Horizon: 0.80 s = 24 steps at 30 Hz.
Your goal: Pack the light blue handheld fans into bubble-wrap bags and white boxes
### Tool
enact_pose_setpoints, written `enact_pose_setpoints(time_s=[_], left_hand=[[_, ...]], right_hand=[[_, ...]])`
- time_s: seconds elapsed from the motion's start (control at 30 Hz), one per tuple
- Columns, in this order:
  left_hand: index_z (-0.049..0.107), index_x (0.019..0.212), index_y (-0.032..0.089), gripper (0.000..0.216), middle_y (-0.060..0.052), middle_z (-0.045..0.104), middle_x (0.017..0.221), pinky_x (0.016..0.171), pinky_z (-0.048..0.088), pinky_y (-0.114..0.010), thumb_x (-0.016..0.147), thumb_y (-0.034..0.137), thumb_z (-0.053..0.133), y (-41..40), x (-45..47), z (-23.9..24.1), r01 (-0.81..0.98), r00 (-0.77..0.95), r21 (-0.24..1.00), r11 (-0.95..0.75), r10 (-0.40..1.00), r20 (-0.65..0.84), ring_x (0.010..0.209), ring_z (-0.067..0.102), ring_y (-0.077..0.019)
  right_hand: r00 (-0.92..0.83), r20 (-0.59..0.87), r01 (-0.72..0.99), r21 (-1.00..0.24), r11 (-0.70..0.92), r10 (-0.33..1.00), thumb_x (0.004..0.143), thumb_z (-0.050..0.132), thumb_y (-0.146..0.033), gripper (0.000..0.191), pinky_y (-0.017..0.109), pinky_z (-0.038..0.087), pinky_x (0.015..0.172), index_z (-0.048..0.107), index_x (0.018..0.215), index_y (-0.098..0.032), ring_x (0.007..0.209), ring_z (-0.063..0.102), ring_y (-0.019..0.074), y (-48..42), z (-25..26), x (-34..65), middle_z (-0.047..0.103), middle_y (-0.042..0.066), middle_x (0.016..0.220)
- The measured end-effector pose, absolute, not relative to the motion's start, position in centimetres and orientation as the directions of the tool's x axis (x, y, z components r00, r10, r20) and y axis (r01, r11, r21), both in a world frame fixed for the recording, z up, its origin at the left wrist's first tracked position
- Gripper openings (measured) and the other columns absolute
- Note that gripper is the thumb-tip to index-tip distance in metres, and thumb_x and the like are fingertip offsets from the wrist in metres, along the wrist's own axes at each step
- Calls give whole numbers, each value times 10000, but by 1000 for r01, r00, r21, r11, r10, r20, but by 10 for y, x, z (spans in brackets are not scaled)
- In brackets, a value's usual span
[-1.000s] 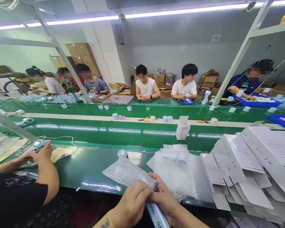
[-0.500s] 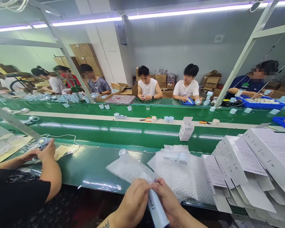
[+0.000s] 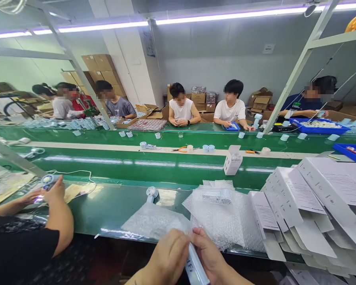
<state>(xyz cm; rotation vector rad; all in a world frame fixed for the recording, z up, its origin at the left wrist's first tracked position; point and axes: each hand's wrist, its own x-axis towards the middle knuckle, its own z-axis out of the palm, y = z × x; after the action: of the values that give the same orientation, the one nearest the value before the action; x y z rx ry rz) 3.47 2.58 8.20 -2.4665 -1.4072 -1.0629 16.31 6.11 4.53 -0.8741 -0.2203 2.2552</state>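
Low in the middle, my right hand point(image 3: 207, 251) is closed around a light-blue handheld fan point(image 3: 197, 271). Only its lettered handle shows, slanting toward me. My left hand point(image 3: 170, 253) is closed at the edge of a bubble-wrap bag point(image 3: 154, 221), fingers pinched close to the fan's upper end. Both hands almost meet there and hide how far the fan reaches into the bag. The bag lies flattened over the green table's front edge. Behind it lies another handheld fan point(image 3: 152, 192). To the right is a pile of bubble-wrap bags point(image 3: 219, 221) with a wrapped fan point(image 3: 216, 196) on top.
White cartons point(image 3: 296, 194) are stacked at the right, and one small open box point(image 3: 233, 160) stands ahead. At left, a co-worker's hands point(image 3: 52, 190) hold a fan. Several people sit across the green conveyor point(image 3: 136, 166). Pliers point(image 3: 180, 149) lie on the pale strip.
The bag has come down flatter on the table, uncovering more of the fan behind it. My hands stay close together at its mouth. The view has shifted slightly.
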Motion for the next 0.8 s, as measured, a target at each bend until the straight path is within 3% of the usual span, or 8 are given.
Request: enact_pose_setpoints(time_s=[0.07,0.13,0.27,0.4,0.53,0.6,0.7,0.8], left_hand=[[571,991,149,214,-64,642,768,651,547,-273,903,84,388,21,34,79,726,388,244,-643,676,626,707,605,-170],[555,1023,167,219,-64,640,810,665,546,-243,906,85,388,16,32,76,671,362,378,-637,727,583,732,608,-156],[496,1161,219,319,-60,646,936,760,547,-231,883,81,426,15,31,75,635,263,608,-477,873,410,844,635,-149],[512,1139,254,380,-17,658,874,702,533,-199,823,56,441,11,32,81,613,279,674,-411,912,302,765,640,-130],[503,1104,260,387,26,642,787,654,513,-183,783,51,454,2,33,85,601,129,762,-242,970,206,692,625,-117],[496,1096,250,384,26,622,762,619,497,-185,771,52,444,2,37,84,598,122,760,-256,966,230,656,601,-116],[536,1007,243,356,13,606,749,598,466,-205,729,48,431,12,43,85,610,245,692,-386,923,299,637,568,-124],[549,936,245,330,15,608,734,580,454,-213,700,52,424,22,44,87,629,342,624,-463,886,312,627,573,-130]], right_hand=[[-551,-508,-573,-346,-743,662,485,885,-373,498,267,421,612,506,774,-229,618,575,145,60,41,165,615,-54,631],[-561,-474,-570,-374,-732,679,531,863,-423,507,264,409,604,533,865,-232,617,558,140,61,39,168,602,-55,660],[-449,-411,-479,-639,-602,793,606,791,-538,483,251,369,598,515,844,-221,586,475,110,65,33,174,538,-57,671],[-290,-193,-79,-971,-224,937,796,585,-562,365,280,378,669,476,757,-216,678,454,140,59,38,196,474,-35,705],[-498,112,233,-938,257,860,898,446,-379,207,283,354,624,487,773,-220,654,461,149,55,54,228,491,-16,711],[-520,98,279,-920,277,849,895,436,-326,165,270,342,585,482,777,-219,618,449,141,61,60,234,475,-27,680],[-406,7,278,-952,130,914,886,427,-290,123,250,346,539,509,933,-211,561,433,132,75,62,223,441,-55,622],[-332,59,198,-971,131,941,903,408,-292,213,253,418,591,554,1024,-195,635,533,148,84,54,205,561,-17,689]])
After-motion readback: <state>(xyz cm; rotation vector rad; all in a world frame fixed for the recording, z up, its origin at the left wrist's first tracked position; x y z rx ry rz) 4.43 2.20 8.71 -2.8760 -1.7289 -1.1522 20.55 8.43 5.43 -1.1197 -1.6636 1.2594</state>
